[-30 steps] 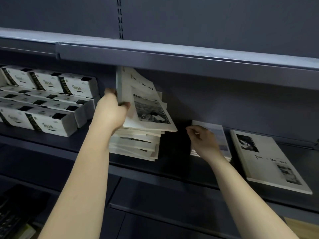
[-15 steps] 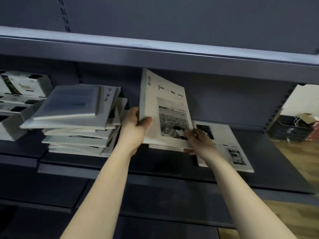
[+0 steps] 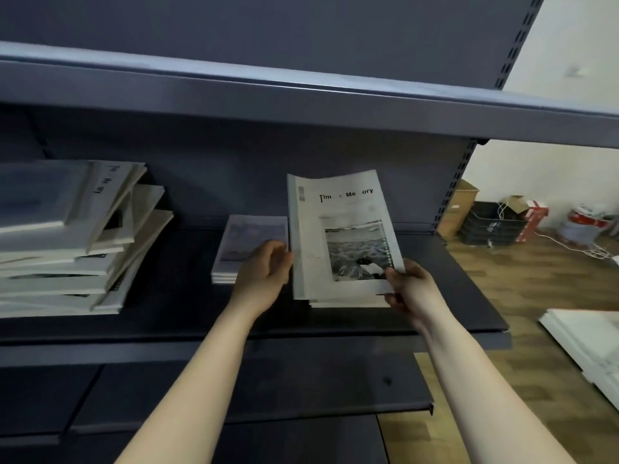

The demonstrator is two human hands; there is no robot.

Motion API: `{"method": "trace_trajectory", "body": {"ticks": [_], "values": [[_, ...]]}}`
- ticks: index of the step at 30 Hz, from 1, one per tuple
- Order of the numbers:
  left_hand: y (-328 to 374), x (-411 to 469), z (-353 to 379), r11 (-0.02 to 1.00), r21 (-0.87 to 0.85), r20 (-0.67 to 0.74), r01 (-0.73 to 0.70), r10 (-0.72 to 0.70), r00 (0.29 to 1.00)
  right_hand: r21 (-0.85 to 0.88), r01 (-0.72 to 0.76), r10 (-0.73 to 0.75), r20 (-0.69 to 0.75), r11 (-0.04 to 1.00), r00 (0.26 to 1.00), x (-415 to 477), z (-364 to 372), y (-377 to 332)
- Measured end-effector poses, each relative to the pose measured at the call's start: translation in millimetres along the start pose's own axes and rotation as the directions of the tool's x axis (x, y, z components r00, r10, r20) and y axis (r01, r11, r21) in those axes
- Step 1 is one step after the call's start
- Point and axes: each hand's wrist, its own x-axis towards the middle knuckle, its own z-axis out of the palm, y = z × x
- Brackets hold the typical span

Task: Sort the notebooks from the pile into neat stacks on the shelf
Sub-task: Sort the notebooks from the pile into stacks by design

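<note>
A white notebook [image 3: 338, 229] with a black-and-white photo and the words "Time & Memory" is tilted up over a low stack of like notebooks [image 3: 348, 302] on the dark shelf [image 3: 187, 296]. My left hand [image 3: 263, 269] holds its left edge, and my right hand [image 3: 413, 289] pinches its lower right corner. Just left of it lies a small stack of bluish-covered notebooks [image 3: 248, 239]. The untidy pile of notebooks [image 3: 73, 242] sits at the left of the same shelf.
The upper shelf's front edge [image 3: 301, 102] hangs low over the work area. A lower shelf [image 3: 234, 390] juts out below. To the right lie wooden floor, a black crate [image 3: 492, 222], cardboard boxes and white boards [image 3: 589, 343].
The notebook was carried from the pile on the left to the right part of the shelf, and now both hands hold it over the low stack there. The view turned right.
</note>
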Motion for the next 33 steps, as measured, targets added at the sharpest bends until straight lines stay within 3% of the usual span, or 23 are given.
{"method": "trace_trajectory", "body": {"ticks": [2, 4, 8, 13, 16, 19, 23, 33], "values": [[-15, 1, 8, 0.969, 0.238, 0.004, -0.062, 0.062, 0.998, -0.034, -0.013, 0.012, -0.030, 0.999, 0.999, 2, -16, 3], [-27, 2, 15, 0.871, 0.481, 0.002, -0.100, 0.113, 0.994, -0.124, -0.043, 0.035, -0.067, 0.991, 0.997, 4, -29, 9], [-44, 3, 22, 0.708, 0.684, 0.041, -0.175, 0.202, 0.978, -0.328, -0.062, 0.041, -0.071, 0.943, 0.997, 8, -43, 24], [-54, 0, 28, 0.730, 0.666, -0.013, -0.154, 0.219, 0.976, -0.622, 0.053, -0.112, -0.057, 0.781, 0.992, 9, -46, 30], [-56, 0, 29, 0.733, 0.668, -0.049, -0.126, 0.212, 0.976, -0.779, 0.111, -0.165, 0.011, 0.617, 0.986, 7, -46, 27], [-54, -1, 31, 0.704, 0.700, -0.047, -0.122, 0.216, 0.975, -0.815, 0.161, -0.201, 0.056, 0.556, 0.978, 5, -45, 34], [-56, -1, 32, 0.687, 0.719, -0.047, -0.109, 0.204, 0.978, -0.875, 0.244, -0.387, 0.071, 0.419, 0.919, 8, -43, 48], [-56, -3, 30, 0.688, 0.720, -0.064, -0.089, 0.194, 0.979, -0.903, 0.284, -0.562, 0.059, 0.322, 0.825, 30, -28, 70]]}}
